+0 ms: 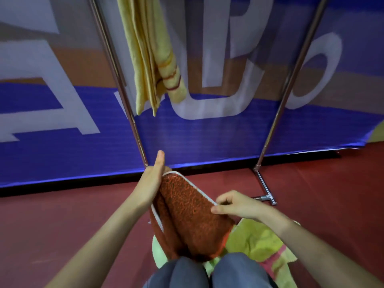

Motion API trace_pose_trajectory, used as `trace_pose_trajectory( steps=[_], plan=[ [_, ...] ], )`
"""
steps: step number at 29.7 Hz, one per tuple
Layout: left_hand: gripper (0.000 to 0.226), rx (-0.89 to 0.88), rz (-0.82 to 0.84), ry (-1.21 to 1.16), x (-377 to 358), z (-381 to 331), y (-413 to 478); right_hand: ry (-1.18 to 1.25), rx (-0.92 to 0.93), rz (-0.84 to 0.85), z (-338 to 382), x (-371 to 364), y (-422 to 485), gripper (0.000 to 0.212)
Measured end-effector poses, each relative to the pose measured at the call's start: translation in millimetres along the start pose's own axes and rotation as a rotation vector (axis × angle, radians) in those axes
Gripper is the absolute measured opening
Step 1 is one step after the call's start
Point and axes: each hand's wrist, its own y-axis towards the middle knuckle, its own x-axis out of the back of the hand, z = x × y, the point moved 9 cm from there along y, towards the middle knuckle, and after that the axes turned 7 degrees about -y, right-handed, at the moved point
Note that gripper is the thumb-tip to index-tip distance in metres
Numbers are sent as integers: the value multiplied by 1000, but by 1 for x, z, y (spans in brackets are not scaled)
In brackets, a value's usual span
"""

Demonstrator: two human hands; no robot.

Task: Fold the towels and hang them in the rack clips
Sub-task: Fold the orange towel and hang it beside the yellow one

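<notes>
Floor (83,221): dark red, smooth, faintly scuffed. Chrome rack foot (268,197) lies flat on it, a short bar ending in a T-joint. The right upright (270,132) rises from the far end of that foot. Well left of the foot, the left upright (134,125) comes down toward the floor, its base hidden. Behind the foot, a blue banner (187,146) meets the floor along a black strip. On the near side of the foot lies a crumpled yellow-green towel (255,242) with a pink stripe. Farther left of the foot, a pale green edge (157,252), kind unclear.
</notes>
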Motion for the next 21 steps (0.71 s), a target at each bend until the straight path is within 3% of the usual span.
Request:
trace_pose_trajectory(
  steps=[5, 10, 15, 19, 21],
  plan=[
    [58, -31, -17, 23, 13, -29, -24, 85, -38, -33, -11, 2, -35, 17],
    [69, 48, -10, -15, 26, -19, -49, 316, 13, -220, 6, 18, -60, 19],
    [55, 233, 132, -61, 3, 13, -62, 348, 156, -213, 79, 42, -86, 17],
    [52, 132, 271, -324, -21, 28, -66, 344, 267, -136, 137, 54, -104, 7],
    [54, 42, 447, -252, -47, 2, -88, 280, 285, -109, 157, 56, -114, 6]
  ],
)
